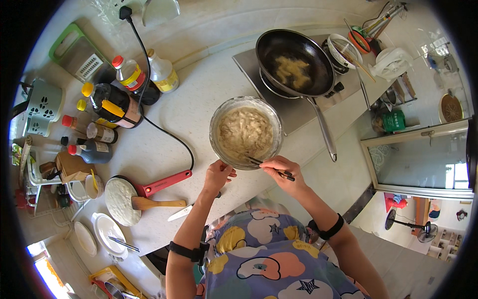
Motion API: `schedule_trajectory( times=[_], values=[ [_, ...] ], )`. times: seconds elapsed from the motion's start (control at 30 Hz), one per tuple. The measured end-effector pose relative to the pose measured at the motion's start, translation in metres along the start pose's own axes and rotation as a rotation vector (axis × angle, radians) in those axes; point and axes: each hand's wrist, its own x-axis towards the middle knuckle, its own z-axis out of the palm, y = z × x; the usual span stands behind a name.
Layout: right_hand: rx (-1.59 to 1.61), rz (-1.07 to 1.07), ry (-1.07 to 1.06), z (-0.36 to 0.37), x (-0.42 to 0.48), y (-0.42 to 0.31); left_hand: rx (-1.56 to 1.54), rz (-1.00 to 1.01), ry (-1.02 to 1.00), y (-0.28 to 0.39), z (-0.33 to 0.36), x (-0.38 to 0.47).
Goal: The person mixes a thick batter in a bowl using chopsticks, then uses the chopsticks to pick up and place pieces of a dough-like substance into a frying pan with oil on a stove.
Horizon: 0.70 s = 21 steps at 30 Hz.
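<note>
My right hand (285, 173) is closed around dark chopsticks (257, 160), whose tips dip into a metal bowl (215, 138) of pale, lumpy batter (245, 130). At the near rim of this bowl is my left hand (219, 176), its thumb and fingers pinching the edge. Behind and right of the bowl stands a black wok (269, 45) with oil and a golden, spread-out piece of food (293, 71) in it. To the left, a red-handled electric pan (164, 182) bears a pale round of batter or dough (122, 202), with a wooden spatula (157, 203) resting at its edge.
Sauce bottles (115, 106) crowd the left back of the counter, and a black cord (160, 129) curves across it. A knife (180, 213) lies near the front edge, partly behind my left arm. The wok's handle (325, 130) juts past the counter edge. White plates (101, 226) stand at the left.
</note>
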Motion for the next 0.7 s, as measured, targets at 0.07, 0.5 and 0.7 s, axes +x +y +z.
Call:
schedule_trajectory(
  times=[0.07,0.5,0.7],
  values=[
    [-0.003,-0.015,0.018,0.004,-0.002,0.004,0.001,0.002,-0.003,0.0,-0.001,0.001],
    [0.417,0.359,0.424,0.027,-0.013,0.015,-0.009,0.004,-0.053,0.006,-0.005,-0.002],
    [0.823,0.601,0.684,0.004,-0.018,0.021,-0.043,0.02,-0.083,0.004,-0.013,-0.01]
  ],
)
